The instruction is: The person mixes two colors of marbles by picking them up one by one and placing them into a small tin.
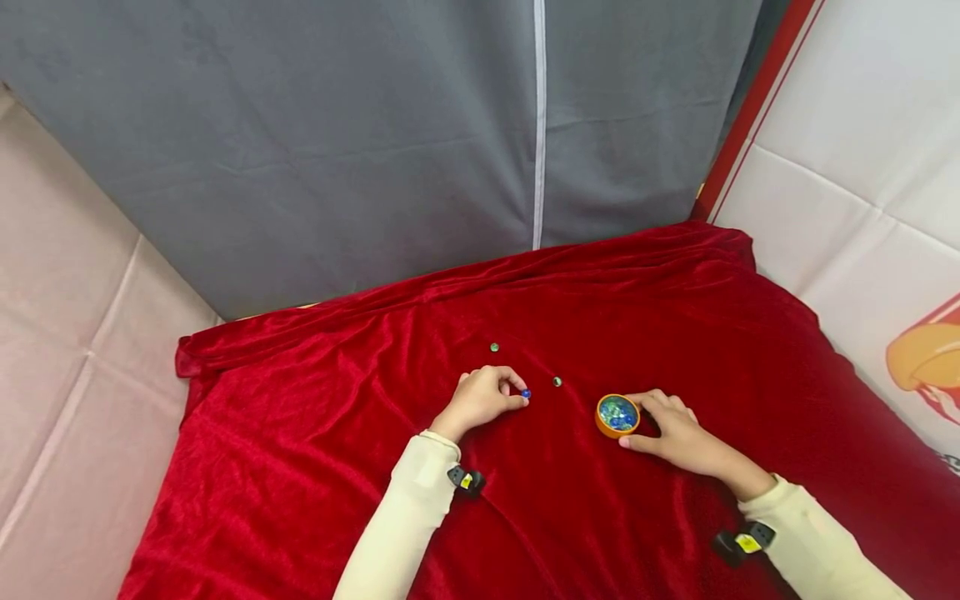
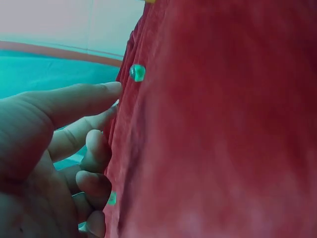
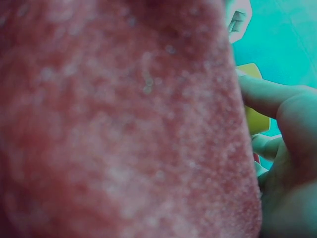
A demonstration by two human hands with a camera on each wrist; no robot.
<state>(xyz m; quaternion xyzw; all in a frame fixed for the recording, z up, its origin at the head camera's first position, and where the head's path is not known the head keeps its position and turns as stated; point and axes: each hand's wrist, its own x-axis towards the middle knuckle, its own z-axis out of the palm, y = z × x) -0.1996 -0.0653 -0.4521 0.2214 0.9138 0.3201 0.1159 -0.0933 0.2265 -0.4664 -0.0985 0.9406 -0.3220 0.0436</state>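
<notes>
Between thumb and index finger my left hand (image 1: pixel 482 395) pinches a blue marble (image 1: pixel 527 393), low over the red cloth. In the left wrist view the fingers of the left hand (image 2: pixel 59 134) hide that marble. My right hand (image 1: pixel 678 435) grips a small round orange container (image 1: pixel 601 422) from its right side, thumb at the near side and fingers at the far side. Green and blue marbles (image 1: pixel 618 412) fill the container. The right wrist view shows the right hand's thumb against the container's yellowish wall (image 3: pixel 258 120).
One green marble (image 1: pixel 557 382) lies between the hands, a little farther back. Another green marble (image 1: pixel 494 347) sits beyond the left hand. The red velvet cloth (image 1: pixel 322 483) is wrinkled. A grey curtain (image 1: pixel 337 150) hangs behind, with pale panels (image 1: pixel 847 150) at the sides.
</notes>
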